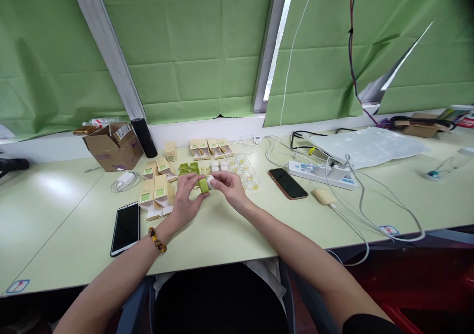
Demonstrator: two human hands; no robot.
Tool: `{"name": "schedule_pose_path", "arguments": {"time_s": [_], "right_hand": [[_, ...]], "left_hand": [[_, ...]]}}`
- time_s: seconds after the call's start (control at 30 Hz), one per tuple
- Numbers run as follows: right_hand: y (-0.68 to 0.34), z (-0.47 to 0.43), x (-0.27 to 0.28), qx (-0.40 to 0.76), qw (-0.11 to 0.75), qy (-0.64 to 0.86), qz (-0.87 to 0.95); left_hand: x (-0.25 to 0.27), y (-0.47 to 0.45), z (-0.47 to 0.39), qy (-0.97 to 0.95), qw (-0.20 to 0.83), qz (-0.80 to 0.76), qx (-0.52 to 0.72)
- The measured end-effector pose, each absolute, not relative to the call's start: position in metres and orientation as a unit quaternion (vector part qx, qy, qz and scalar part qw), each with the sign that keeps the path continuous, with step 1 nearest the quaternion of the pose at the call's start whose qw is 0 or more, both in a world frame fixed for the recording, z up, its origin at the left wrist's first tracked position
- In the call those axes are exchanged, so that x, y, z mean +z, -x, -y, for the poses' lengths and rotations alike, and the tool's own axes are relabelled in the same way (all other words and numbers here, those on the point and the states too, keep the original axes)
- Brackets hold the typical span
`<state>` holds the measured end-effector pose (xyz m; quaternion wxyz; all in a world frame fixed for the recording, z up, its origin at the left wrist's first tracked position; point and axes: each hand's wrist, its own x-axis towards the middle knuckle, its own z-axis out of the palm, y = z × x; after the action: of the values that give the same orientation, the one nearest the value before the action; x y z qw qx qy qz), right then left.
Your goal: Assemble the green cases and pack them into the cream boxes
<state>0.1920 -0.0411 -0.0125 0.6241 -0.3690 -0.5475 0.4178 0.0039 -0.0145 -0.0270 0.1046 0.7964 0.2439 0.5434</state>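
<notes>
My left hand [186, 199] is closed on a small green square case [203, 185], held a little above the table. From the right, my right hand [230, 188] pinches a small white round piece [210, 181] against the case's side; whether it sits inside the case I cannot tell. Just behind my hands lie several green cases [188, 167], small yellowish pieces [206, 170], white pieces [219, 165] and clear plastic cups [242, 165]. Open kraft boxes with green labels [160, 190] stand to the left of my left hand.
More small boxes [210, 148] stand at the back. A tablet [126, 229] lies left, near a carton [113, 148] and a black cylinder [144, 137]. On the right are a phone [288, 183], a power strip [321, 173], a beige charging device [324, 196] and looping white cables.
</notes>
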Motion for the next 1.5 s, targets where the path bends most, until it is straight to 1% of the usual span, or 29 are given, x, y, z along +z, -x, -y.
{"name": "schedule_pose_path", "arguments": {"time_s": [0.37,0.57,0.63,0.67,0.77,0.9,0.97,1.03,1.1,1.2,1.37,1.5], "right_hand": [[-0.177,0.045,-0.020,0.439,0.645,0.356,0.514],[-0.168,0.044,-0.027,0.445,0.641,0.359,0.512],[-0.168,0.045,-0.027,0.423,0.634,0.362,0.537],[-0.169,0.046,-0.026,0.401,0.628,0.364,0.558],[-0.176,0.048,-0.022,0.304,0.604,0.380,0.631],[-0.187,0.049,-0.019,0.106,0.581,0.407,0.697],[-0.190,0.049,-0.019,-0.004,0.565,0.393,0.726],[-0.192,0.049,-0.020,-0.081,0.538,0.373,0.752],[-0.192,0.050,-0.022,-0.121,0.502,0.367,0.773],[-0.190,0.050,-0.025,-0.148,0.466,0.373,0.788],[-0.190,0.048,-0.027,-0.172,0.478,0.371,0.777],[-0.191,0.047,-0.029,-0.165,0.486,0.371,0.774]], "left_hand": [[-0.032,-0.007,0.015,-0.795,0.020,-0.250,0.552],[-0.034,-0.006,0.016,-0.792,0.051,-0.268,0.546],[-0.034,-0.007,0.015,-0.782,0.097,-0.274,0.551],[-0.034,-0.008,0.014,-0.771,0.136,-0.275,0.557],[-0.032,-0.009,0.011,-0.704,0.314,-0.272,0.576],[-0.025,-0.007,0.005,-0.579,0.526,-0.259,0.567],[-0.021,-0.006,0.004,-0.521,0.617,-0.233,0.541],[-0.017,-0.006,0.006,-0.483,0.693,-0.194,0.499],[-0.016,-0.008,0.009,-0.470,0.735,-0.173,0.458],[-0.018,-0.011,0.012,-0.472,0.753,-0.178,0.423],[-0.023,-0.012,0.012,-0.462,0.758,-0.170,0.427],[-0.020,-0.011,0.012,-0.424,0.780,-0.166,0.430]]}}
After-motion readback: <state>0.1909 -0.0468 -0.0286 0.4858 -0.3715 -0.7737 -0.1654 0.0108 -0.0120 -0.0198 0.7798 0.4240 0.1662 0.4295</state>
